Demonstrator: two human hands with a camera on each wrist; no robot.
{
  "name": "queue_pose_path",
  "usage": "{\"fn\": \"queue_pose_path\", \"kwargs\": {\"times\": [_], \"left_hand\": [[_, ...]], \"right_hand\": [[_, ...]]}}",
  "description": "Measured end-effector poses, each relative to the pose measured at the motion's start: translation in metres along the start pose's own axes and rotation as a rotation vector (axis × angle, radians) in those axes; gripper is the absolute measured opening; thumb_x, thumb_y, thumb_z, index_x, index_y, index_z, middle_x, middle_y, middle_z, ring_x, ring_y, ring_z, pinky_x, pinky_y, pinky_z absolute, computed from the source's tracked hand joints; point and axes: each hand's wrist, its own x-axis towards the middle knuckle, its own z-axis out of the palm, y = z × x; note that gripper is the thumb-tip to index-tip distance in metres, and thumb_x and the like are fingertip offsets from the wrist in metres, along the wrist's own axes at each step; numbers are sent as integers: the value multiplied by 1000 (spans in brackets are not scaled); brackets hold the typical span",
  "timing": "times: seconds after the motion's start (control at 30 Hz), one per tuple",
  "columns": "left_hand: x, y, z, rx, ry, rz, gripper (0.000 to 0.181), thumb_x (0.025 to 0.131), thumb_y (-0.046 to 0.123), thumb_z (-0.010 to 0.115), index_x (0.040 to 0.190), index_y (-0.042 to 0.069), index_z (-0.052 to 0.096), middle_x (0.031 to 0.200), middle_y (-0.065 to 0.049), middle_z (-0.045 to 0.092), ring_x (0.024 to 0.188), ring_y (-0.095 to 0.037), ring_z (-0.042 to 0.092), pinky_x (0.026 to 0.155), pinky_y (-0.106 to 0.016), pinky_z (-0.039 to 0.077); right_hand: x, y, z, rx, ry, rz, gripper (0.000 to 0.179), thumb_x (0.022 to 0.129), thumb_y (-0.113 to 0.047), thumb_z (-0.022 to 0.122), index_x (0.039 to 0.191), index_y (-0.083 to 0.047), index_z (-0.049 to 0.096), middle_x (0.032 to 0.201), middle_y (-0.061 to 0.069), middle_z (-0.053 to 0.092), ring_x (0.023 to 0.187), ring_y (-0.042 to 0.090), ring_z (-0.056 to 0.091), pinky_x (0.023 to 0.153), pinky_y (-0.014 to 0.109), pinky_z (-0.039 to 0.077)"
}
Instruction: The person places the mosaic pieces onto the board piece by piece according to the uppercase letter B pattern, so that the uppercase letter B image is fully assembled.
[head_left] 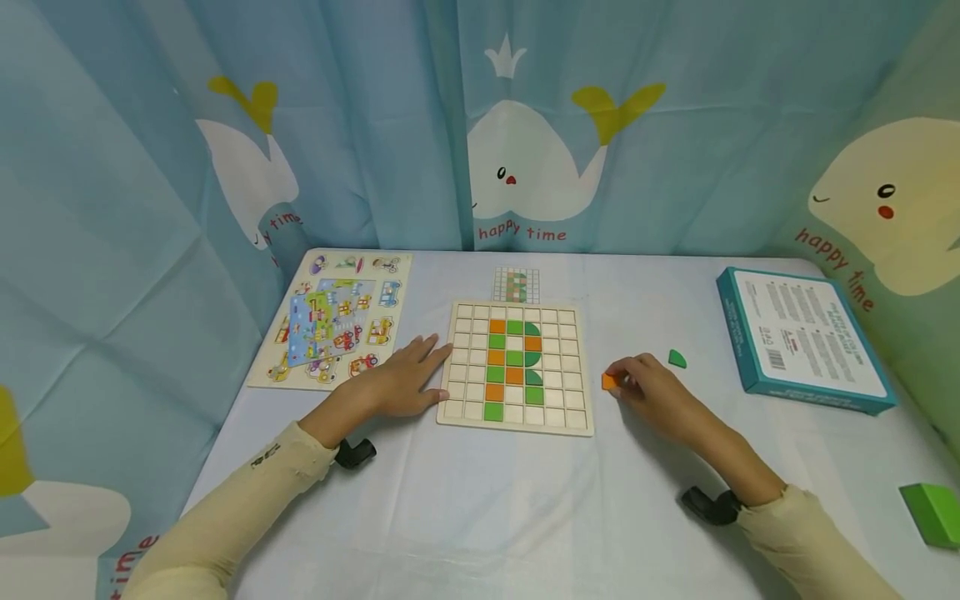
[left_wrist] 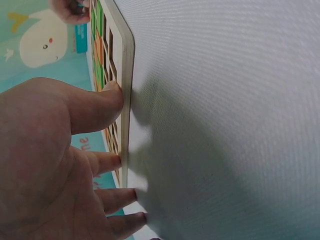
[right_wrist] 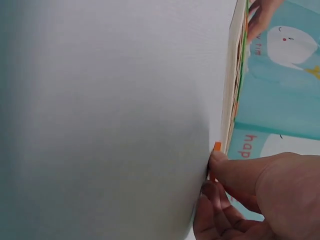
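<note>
A wooden grid board [head_left: 566, 421] lies mid-table, with orange and green tiles set in its cells in a pattern like a letter R. My left hand [head_left: 405, 379] rests at the board's left edge, thumb and fingertips touching the frame; in the left wrist view the thumb [left_wrist: 102, 107] presses on the rim. Right of the board, my right hand [head_left: 656, 396] pinches an orange square tile [head_left: 609, 382] close over the table. In the right wrist view the orange tile [right_wrist: 217, 146] shows between thumb and fingers. A green quarter-round tile [head_left: 677, 358] lies beyond the right hand.
A small pattern card [head_left: 517, 285] lies behind the board. At the left is a picture puzzle board [head_left: 258, 377] with a blue picture sheet on it. A teal box [head_left: 810, 337] stands at the right, and a green block [head_left: 932, 514] sits near the right edge. Curtains hang around the table.
</note>
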Motion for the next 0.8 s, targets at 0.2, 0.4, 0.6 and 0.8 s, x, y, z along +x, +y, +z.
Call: {"fn": "queue_pose_path", "kwargs": {"times": [0.2,0.4,0.6,0.8], "left_hand": [[0,1,1,-5,0,5,80,108,49,54,171,15,17,177,-18,9,163,-41,7,131,-57,17],[-1,1,0,-2,2,0,81,108,50,54,171,16,17,177,-17,9,163,-41,7,131,-57,17],[-1,2,-2,-8,8,-1,82,107,49,56,171,16,17,177,-17,9,163,-41,7,131,-58,17],[0,2,0,3,7,-5,82,108,50,55,171,17,16,177,-16,8,164,-39,6,131,-56,18]], "right_hand": [[15,-15,5,25,22,7,26,100,-1,69,125,5,65,116,21,60,101,30,61,86,45,56],[23,-47,21,40,3,-78,25,97,-1,73,121,0,68,113,14,62,94,21,62,80,35,58],[25,-76,41,35,-24,-181,24,96,-4,77,118,-1,70,111,9,63,92,17,59,79,31,58],[28,-88,56,28,-39,-223,20,95,-6,78,113,-2,71,108,7,63,86,13,58,77,26,57]]}}
